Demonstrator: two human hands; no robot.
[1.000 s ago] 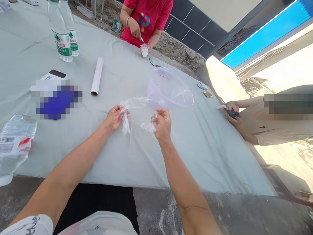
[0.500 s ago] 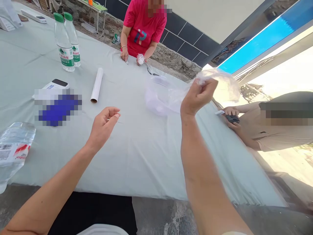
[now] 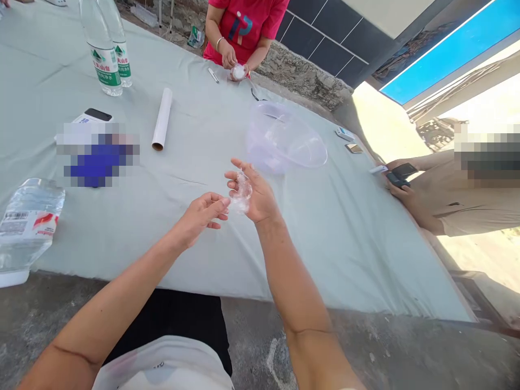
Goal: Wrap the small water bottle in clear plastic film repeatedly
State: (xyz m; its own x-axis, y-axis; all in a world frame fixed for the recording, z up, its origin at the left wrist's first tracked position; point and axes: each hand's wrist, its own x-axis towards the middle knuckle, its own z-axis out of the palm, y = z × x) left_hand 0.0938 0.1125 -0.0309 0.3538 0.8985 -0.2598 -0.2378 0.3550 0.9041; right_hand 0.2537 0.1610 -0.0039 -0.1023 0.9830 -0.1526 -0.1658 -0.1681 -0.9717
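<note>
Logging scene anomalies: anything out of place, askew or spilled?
At left, the large clear plastic bottle with a red-and-white label seems to lie on its side, its white cap apparently past the near edge of the pale cloth-covered table. Odd because it could get knocked off. No spill shows.
</note>
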